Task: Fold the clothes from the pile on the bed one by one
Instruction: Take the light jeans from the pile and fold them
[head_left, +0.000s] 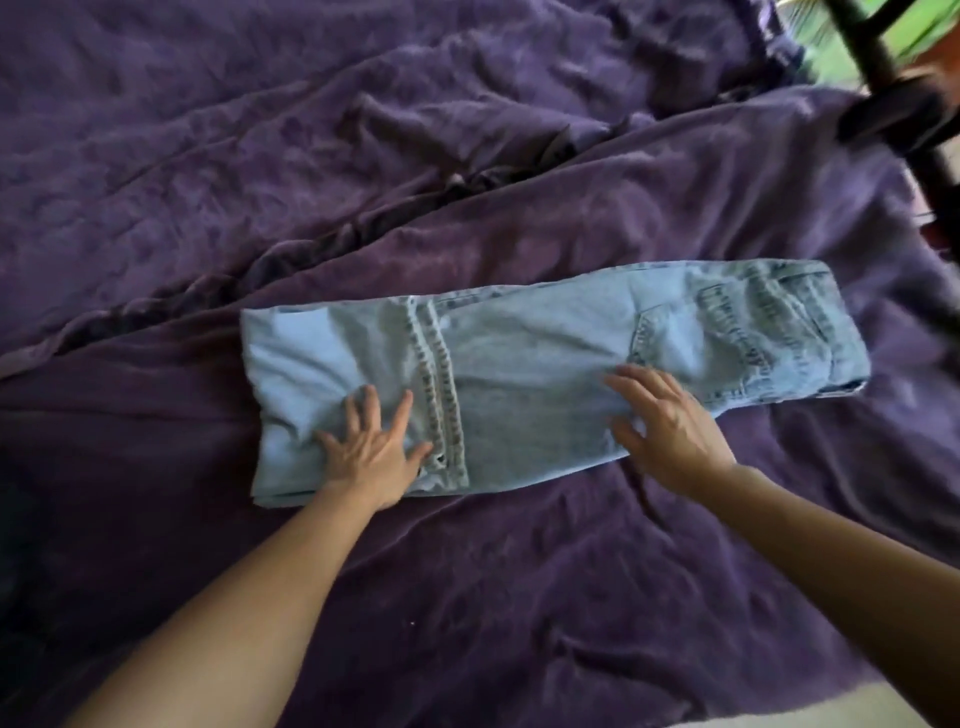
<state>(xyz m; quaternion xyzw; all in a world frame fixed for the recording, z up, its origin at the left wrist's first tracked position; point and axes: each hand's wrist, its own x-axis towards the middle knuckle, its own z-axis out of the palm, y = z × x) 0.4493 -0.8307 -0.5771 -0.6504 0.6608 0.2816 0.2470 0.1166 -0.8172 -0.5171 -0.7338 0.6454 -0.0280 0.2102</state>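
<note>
A pair of light blue jeans (530, 364) lies folded into a long band across the purple bedcover (467, 597), waistband and pockets at the right end, hems laid over near the left. My left hand (371, 449) rests flat with spread fingers on the left part, beside the hem seams. My right hand (667, 423) lies with straight fingers on the near edge of the middle part, below the back pocket. No pile of clothes shows in this view.
The purple cover is rumpled, with a long dark crease (322, 244) running from the left edge to the upper middle. A dark wooden bedpost or chair frame (893, 98) stands at the upper right corner. A pale floor strip (810, 712) shows at the bottom right.
</note>
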